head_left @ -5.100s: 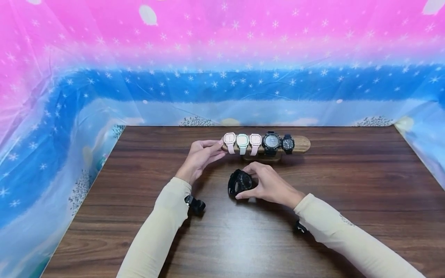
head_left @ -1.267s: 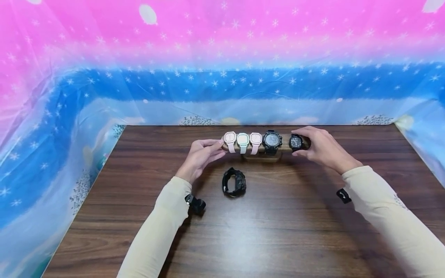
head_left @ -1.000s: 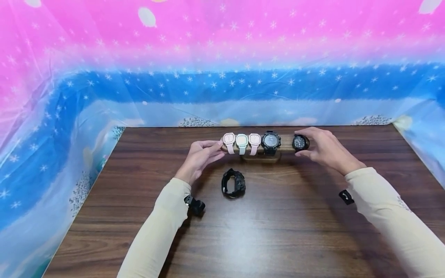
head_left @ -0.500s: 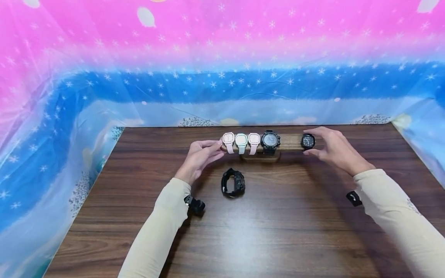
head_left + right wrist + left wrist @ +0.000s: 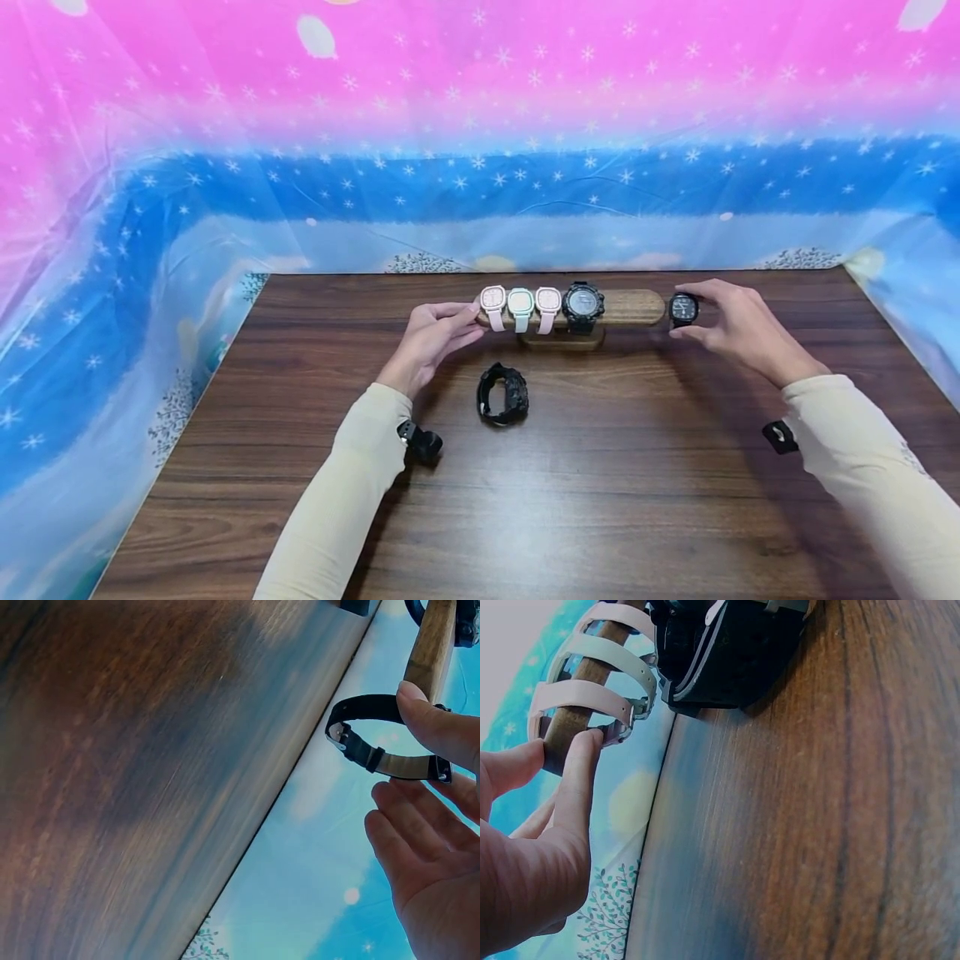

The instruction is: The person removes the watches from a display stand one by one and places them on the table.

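My right hand [image 5: 746,329] pinches a small black square-faced wristwatch [image 5: 683,309] between thumb and fingers, just off the right end of a wooden watch stand [image 5: 633,307]. In the right wrist view its buckled strap [image 5: 367,709] forms a loop beside the bar's end. My left hand [image 5: 435,342] grips the bar's left end between thumb and fingers. Still on the bar are a pink watch [image 5: 492,298], a mint watch [image 5: 521,302], a second pink watch [image 5: 548,300] and a large black watch [image 5: 582,302]. Another black watch [image 5: 504,395] lies on the table in front.
The dark wood table [image 5: 637,500] reaches back to a pink and blue snowflake cloth [image 5: 480,183] hung behind and at the sides. The stand's base [image 5: 562,338] rests near the table's back edge. Black straps with cameras [image 5: 422,443] sit on both wrists.
Earlier my right hand set the large black watch on the table. It then slid the small square watch rightward along the bar and off its end. My left hand stayed in place.
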### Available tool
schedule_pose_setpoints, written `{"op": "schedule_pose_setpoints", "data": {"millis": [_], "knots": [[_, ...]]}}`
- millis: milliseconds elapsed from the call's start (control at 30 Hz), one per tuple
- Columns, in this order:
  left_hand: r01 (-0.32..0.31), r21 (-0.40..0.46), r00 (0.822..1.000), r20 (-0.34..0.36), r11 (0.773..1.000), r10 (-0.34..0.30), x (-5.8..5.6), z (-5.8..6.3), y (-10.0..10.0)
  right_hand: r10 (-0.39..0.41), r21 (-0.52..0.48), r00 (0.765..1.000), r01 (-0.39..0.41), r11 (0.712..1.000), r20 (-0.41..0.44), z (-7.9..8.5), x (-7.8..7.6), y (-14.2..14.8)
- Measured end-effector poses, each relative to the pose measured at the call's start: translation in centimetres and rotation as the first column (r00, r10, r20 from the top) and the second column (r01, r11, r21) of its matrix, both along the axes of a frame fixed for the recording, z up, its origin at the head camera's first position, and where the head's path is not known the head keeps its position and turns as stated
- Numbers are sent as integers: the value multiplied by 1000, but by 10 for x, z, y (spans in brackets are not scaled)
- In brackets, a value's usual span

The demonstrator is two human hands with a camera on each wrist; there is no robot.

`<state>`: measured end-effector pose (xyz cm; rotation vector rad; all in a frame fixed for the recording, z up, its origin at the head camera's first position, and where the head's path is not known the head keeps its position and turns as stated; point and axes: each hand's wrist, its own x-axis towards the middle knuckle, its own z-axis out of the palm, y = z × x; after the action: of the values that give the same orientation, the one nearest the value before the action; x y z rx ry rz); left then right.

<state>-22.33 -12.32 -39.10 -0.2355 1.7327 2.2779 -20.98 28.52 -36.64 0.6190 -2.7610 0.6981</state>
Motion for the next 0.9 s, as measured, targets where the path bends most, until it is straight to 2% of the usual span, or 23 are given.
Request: {"op": "schedule_pose_setpoints", "data": {"millis": [400,700,900], "knots": [[0,3,1000,0,1000,0,0,-1,0,-3,-10,1000,3,1000,-29,-5,10,6],[0,2,1000,-1,1000,0,1,1,0,-11,-45,1000,12,999,18,-10,22,4],[-1,8,1000,-2,1000,1,1,0,1,4,-62,1000,-4,998,1,-17,29,-2]]}}
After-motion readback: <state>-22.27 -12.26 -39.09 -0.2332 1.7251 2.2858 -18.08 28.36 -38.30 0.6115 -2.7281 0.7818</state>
